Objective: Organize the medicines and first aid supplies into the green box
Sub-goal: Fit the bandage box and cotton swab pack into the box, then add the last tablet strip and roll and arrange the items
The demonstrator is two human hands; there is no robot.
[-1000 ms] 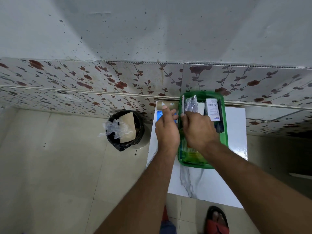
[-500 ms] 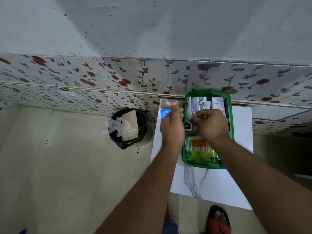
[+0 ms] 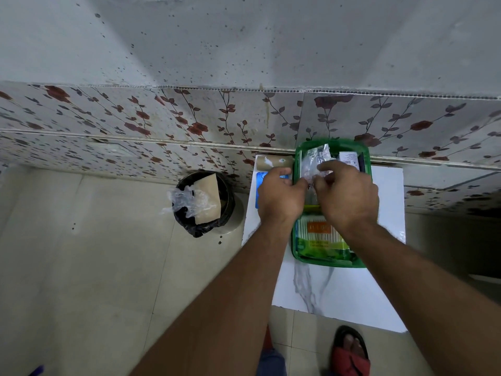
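Medicines mostly sit inside the green box [image 3: 298, 158], which stands on the white counter [image 3: 339, 294] against the far wall. A moment ago the left hand [image 3: 280, 198] rested on the blue pack [image 3: 261, 180] outside the box, to its left; now it has come across to the box's left rim and meets the right hand [image 3: 348, 198] over the silvery foil packet [image 3: 315, 158]. Both sets of fingers appear pinched together on that packet's near edge, so I judge the person is seating it in the far half of the box.

Inside, a cotton-bud pack [image 3: 318, 234] fills the near end, and a white labelled carton [image 3: 348, 157] stands at the far right. Left outside, the blue pack and a brown roll [image 3: 273, 162] still wait. A black bin [image 3: 206, 202] on the floor holds plastic and brown paper.
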